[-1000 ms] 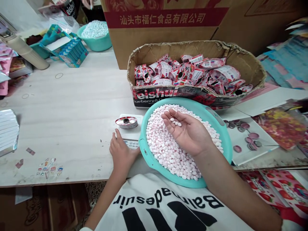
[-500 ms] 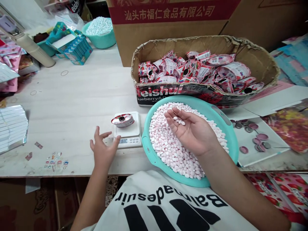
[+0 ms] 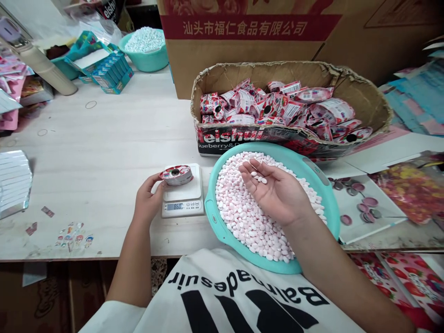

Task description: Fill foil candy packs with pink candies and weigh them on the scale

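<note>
moved since the prior frame: left hand, from beside the scale to the packet. now pinching packet's left end, resting on the pan, end past pan's edge, likely handy for gripping. keeping right hand open, palm up, over basin, probably cupped to stop loose tablets spilling. in basin: plenty of pinkish-white tablets. in cut-down carton behind: heaped similar packets. in far bowl: pale bluish tablets.

A beige bottle stands near blue boxes.
</note>
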### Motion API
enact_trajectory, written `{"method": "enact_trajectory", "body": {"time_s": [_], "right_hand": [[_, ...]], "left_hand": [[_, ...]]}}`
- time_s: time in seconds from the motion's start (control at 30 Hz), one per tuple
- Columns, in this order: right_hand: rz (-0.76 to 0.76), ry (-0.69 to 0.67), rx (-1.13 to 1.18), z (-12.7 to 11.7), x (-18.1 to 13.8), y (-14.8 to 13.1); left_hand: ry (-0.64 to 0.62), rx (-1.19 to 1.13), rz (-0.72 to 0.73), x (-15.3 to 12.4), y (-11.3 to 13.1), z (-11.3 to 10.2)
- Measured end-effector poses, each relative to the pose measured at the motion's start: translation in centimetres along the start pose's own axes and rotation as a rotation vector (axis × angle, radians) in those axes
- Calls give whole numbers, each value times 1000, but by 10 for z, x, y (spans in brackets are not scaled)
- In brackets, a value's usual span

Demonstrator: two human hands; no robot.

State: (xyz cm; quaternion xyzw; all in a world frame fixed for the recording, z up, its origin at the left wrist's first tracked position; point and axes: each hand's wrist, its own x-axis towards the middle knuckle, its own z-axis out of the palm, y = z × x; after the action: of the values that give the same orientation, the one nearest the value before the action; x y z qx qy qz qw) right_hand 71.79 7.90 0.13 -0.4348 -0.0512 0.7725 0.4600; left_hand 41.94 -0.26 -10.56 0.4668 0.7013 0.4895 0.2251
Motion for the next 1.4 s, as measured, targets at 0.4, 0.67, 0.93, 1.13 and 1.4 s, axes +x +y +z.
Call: {"method": "enact_trajectory", "body": {"time_s": [0.4, 0.67, 0.93, 1.13, 1.4], "right_hand": [[-29, 4, 7, -4, 7, 4], [-15, 7, 3, -4, 6, 3], [-8, -3, -11, -4, 5, 3], [11, 7, -7, -2, 4, 2], [11, 1, -23, 0, 1, 2]], "left_hand": [[-75, -299, 103, 0, 2, 15], [-197, -94, 26, 20, 5, 4], [-244, -224, 46, 26, 5, -11], [363, -216, -47, 21, -32, -30], [420, 113, -155, 17, -54, -31]]}}
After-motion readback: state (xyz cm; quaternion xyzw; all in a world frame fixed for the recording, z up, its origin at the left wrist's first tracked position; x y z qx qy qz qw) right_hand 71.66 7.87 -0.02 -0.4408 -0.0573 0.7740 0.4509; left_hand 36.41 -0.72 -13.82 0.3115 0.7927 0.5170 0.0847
